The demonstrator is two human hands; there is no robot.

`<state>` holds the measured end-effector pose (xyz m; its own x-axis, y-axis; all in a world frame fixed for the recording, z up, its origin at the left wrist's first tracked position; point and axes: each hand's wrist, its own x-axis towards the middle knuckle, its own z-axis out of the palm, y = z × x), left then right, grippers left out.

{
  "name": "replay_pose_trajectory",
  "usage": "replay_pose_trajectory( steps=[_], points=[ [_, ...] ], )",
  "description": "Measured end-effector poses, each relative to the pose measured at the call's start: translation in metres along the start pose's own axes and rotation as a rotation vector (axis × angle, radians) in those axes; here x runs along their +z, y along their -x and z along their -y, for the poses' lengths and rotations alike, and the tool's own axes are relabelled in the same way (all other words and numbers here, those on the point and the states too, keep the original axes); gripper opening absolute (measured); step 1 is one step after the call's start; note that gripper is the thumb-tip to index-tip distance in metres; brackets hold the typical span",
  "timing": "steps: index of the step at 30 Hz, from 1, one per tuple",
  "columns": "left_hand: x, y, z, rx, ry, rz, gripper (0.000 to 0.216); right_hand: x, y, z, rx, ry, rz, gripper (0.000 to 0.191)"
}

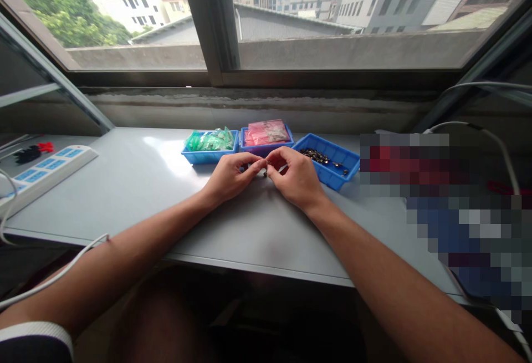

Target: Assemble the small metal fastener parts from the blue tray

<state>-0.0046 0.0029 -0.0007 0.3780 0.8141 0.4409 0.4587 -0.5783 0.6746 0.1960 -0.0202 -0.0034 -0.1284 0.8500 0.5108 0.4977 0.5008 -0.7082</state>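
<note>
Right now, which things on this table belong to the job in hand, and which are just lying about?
In use: left hand and right hand pinching a small metal part; tray of metal parts; tray of green bags; tray of pink bags.

Lying about: power strip; white cable.

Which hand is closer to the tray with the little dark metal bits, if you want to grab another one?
Probably the right hand: it sits beside the tray of dark metal parts. The left hand is nearer the green-packet tray.
</note>
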Motion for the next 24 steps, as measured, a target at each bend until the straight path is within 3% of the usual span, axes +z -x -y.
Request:
replay_pose_trajectory(
  steps=[7, 11, 16, 24],
  points=[
    [0.0003, 0.0002, 0.0025, -0.026, 0.022, -0.024, 0.034, 0.0001, -0.0003, -0.0003, -0.029, -0.039, 0.027, 0.017],
    [0.0005, 0.0008, 0.0011, -0.022, 0.020, -0.042, 0.028, -0.0015, -0.0009, 0.0031, 0.026, -0.051, -0.009, 0.011],
    [0.0003, 0.0011, 0.0001, 0.036, -0.044, -0.045, 0.021, -0.0027, -0.0021, 0.0041, 0.037, -0.019, -0.025, 0.004],
    [-0.0003, -0.0005, 0.0062, 0.130, -0.065, -0.113, 0.016, 0.0024, -0.0024, 0.0013, 0.060, -0.075, 0.018, 0.013]
  ],
)
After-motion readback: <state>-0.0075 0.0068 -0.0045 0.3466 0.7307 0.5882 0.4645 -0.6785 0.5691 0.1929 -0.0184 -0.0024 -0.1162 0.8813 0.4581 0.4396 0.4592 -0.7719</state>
